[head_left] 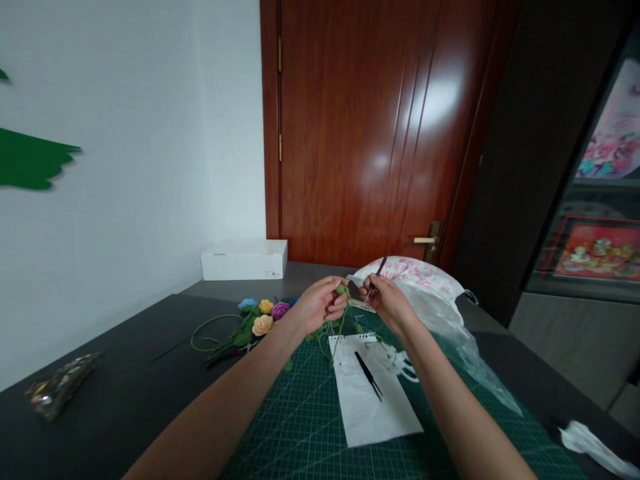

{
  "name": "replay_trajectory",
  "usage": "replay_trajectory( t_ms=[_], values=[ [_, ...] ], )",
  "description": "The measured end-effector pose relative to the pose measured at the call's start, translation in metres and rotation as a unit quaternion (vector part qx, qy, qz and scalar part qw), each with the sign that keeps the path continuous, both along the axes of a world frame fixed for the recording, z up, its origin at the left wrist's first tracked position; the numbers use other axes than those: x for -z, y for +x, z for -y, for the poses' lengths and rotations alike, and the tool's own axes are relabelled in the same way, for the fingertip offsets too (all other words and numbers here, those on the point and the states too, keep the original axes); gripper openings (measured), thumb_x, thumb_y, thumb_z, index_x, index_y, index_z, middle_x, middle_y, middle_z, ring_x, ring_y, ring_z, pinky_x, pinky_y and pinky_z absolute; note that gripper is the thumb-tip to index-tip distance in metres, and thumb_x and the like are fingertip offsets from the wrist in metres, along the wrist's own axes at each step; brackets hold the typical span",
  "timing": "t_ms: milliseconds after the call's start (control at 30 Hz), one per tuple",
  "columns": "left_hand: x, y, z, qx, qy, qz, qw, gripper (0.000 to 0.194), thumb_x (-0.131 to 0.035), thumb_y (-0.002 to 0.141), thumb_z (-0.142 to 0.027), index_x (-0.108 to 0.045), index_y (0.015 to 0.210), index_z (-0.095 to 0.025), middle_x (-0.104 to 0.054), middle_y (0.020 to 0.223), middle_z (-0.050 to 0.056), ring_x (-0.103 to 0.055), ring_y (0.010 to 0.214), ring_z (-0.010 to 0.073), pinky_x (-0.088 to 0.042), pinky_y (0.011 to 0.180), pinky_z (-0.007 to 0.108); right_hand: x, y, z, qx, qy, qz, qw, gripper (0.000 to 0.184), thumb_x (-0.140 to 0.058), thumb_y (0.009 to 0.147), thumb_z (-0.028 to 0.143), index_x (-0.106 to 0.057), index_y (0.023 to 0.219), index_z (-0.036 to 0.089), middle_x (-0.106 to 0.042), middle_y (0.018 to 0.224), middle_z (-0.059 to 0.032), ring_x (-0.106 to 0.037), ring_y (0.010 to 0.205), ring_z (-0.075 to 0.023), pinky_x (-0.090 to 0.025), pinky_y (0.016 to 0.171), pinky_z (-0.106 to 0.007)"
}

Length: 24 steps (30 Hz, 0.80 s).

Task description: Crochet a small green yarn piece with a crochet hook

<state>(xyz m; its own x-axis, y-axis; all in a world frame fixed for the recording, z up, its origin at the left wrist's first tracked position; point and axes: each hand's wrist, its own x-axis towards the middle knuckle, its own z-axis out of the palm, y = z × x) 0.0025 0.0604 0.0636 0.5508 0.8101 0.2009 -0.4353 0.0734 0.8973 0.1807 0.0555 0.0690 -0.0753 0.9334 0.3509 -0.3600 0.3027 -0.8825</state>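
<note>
Left grip [324, 305] pinches the small green leaf-like yarn piece [341, 289] above the green gridded cutting mat [300, 417]; right grip [384, 300] grasps a dark slender-handled tool [382, 265]. Piece: probably light, soft, snag-prone; hold at edge.

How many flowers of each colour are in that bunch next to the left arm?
Light-blue, ruffled flower: 1
Yellow, rounded flower: 1
Purple, rose-shaped flower: 1
Cream, rose-shaped flower: 1
Total: 4

A darker blue patch by the purple one is too hidden to tell, so it isn't counted.
</note>
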Motion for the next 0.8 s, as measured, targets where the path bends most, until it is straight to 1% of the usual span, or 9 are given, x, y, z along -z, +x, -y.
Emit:
replay_trajectory(
  t_ms=[33,67,100,167,233,300,433,600,800],
  values=[
    [-0.010,0.000,-0.002,-0.003,0.019,0.004,1.000,0.032,-0.064,0.098,-0.035,-0.063,0.124,-0.016,-0.068,0.116,0.009,-0.069,0.092,0.0209,-0.061,0.077,0.039,-0.007,-0.001,0.000,-0.007,0.010,0.006,1.000,0.051,-0.084,0.061,0.060,-0.053,0.069,0.020,-0.050,0.062,0.0041,-0.049,0.057,-0.0107,-0.037,0.050,-0.023],
    [-0.020,0.000,-0.003,-0.006,0.036,0.008,0.999,0.025,-0.064,0.097,-0.035,-0.065,0.113,-0.015,-0.068,0.090,0.005,-0.064,0.067,0.0141,-0.056,0.058,0.027,-0.014,-0.002,0.001,-0.015,0.019,0.014,1.000,0.050,-0.084,0.062,0.060,-0.057,0.072,0.019,-0.051,0.063,0.0042,-0.048,0.057,-0.0104,-0.035,0.049,-0.023],
    [-0.028,0.000,-0.004,-0.008,0.053,0.012,0.999,0.021,-0.065,0.097,-0.034,-0.064,0.106,-0.016,-0.060,0.070,-0.001,-0.052,0.050,0.0092,-0.043,0.044,0.018,-0.020,-0.003,0.003,-0.023,0.026,0.024,0.999,0.048,-0.084,0.064,0.058,-0.060,0.076,0.018,-0.049,0.062,0.0052,-0.044,0.054,-0.0092,-0.031,0.048,-0.022],
    [-0.038,0.000,-0.003,-0.016,0.079,0.020,0.997,0.018,-0.065,0.095,-0.035,-0.062,0.099,-0.018,-0.046,0.055,-0.007,-0.036,0.040,0.0062,-0.025,0.036,0.013,-0.026,-0.005,0.008,-0.036,0.037,0.050,0.997,0.046,-0.082,0.069,0.056,-0.063,0.086,0.018,-0.040,0.059,0.0092,-0.032,0.048,-0.0066,-0.022,0.045,-0.021],
    [-0.042,0.001,-0.001,-0.030,0.095,0.024,0.995,0.018,-0.065,0.094,-0.036,-0.060,0.096,-0.019,-0.043,0.053,-0.008,-0.030,0.039,0.0056,-0.020,0.035,0.013,-0.025,-0.007,0.012,-0.041,0.039,0.081,0.995,0.043,-0.081,0.074,0.054,-0.063,0.088,0.018,-0.038,0.057,0.0105,-0.029,0.046,-0.0062,-0.020,0.044,-0.021],
    [-0.042,0.001,0.000,-0.041,0.103,0.017,0.994,0.019,-0.066,0.093,-0.037,-0.059,0.094,-0.019,-0.043,0.053,-0.007,-0.030,0.039,0.0053,-0.020,0.036,0.013,-0.019,-0.010,0.013,-0.048,0.033,0.128,0.990,0.042,-0.086,0.071,0.049,-0.063,0.087,0.017,-0.043,0.058,0.0096,-0.032,0.045,-0.0058,-0.020,0.043,-0.021],
    [-0.041,-0.002,-0.002,-0.048,0.106,-0.007,0.993,0.018,-0.066,0.093,-0.036,-0.058,0.095,-0.020,-0.046,0.056,-0.006,-0.034,0.041,0.0066,-0.023,0.035,0.014,-0.008,-0.015,0.009,-0.087,0.027,0.214,0.972,0.047,-0.084,0.071,0.056,-0.058,0.083,0.019,-0.039,0.057,0.0114,-0.029,0.043,-0.0051,-0.021,0.042,-0.022],
    [-0.047,-0.017,-0.009,-0.050,0.108,-0.038,0.992,0.014,-0.065,0.092,-0.032,-0.060,0.093,-0.019,-0.050,0.058,-0.003,-0.036,0.044,0.0075,-0.027,0.036,0.016,-0.016,0.001,0.008,-0.098,0.005,0.183,0.978,0.052,-0.081,0.073,0.061,-0.050,0.071,0.020,-0.035,0.054,0.0118,-0.024,0.043,-0.0035,-0.016,0.042,-0.021],
    [-0.047,-0.031,-0.007,-0.024,0.091,-0.105,0.990,0.019,-0.062,0.095,-0.035,-0.064,0.087,-0.019,-0.044,0.054,-0.004,-0.024,0.041,0.0060,-0.019,0.033,0.017,-0.030,0.027,0.009,-0.086,-0.011,0.129,0.988,0.045,-0.079,0.079,0.059,-0.064,0.076,0.016,-0.033,0.050,0.0111,-0.022,0.043,-0.0045,-0.013,0.043,-0.022]
  ],
)
